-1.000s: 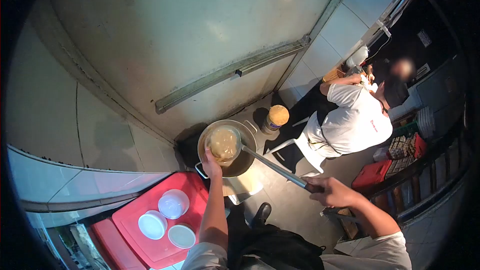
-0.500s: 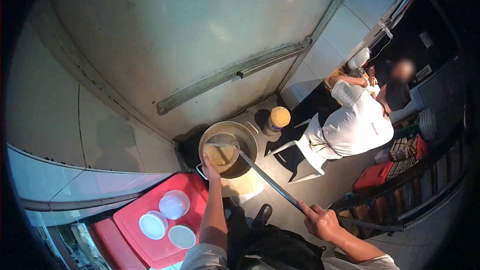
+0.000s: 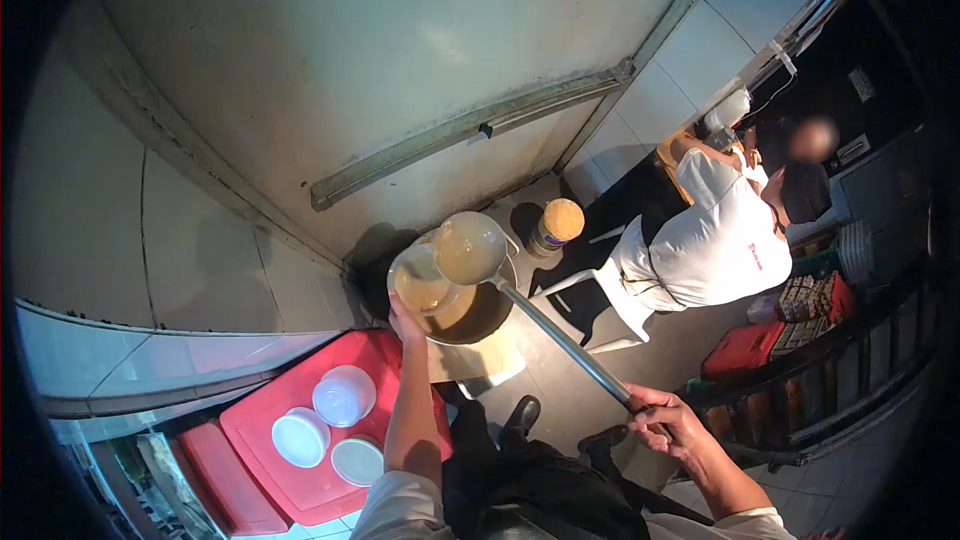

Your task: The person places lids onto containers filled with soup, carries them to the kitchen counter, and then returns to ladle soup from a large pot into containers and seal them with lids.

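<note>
My left hand (image 3: 405,318) holds a clear round container (image 3: 422,282) with pale brown liquid in it, over the left part of a large metal pot (image 3: 490,322). My right hand (image 3: 668,422) is closed round the end of a long-handled ladle (image 3: 570,348). The ladle's bowl (image 3: 470,248) has brownish liquid in it and is above the pot, just right of and beyond the container's rim. Darker brown liquid shows inside the pot.
On a red lid (image 3: 285,370) at the lower left are three white round containers (image 3: 345,396). A yellow-topped tub (image 3: 560,224) stands right of the pot. A person in a white shirt (image 3: 715,240) sits on a white chair (image 3: 625,290); a dark railing (image 3: 800,395) is at the right.
The ladle's bowl has risen out of the container and moved away beyond it. My right hand has shifted slightly right and up. More liquid area shows in the pot.
</note>
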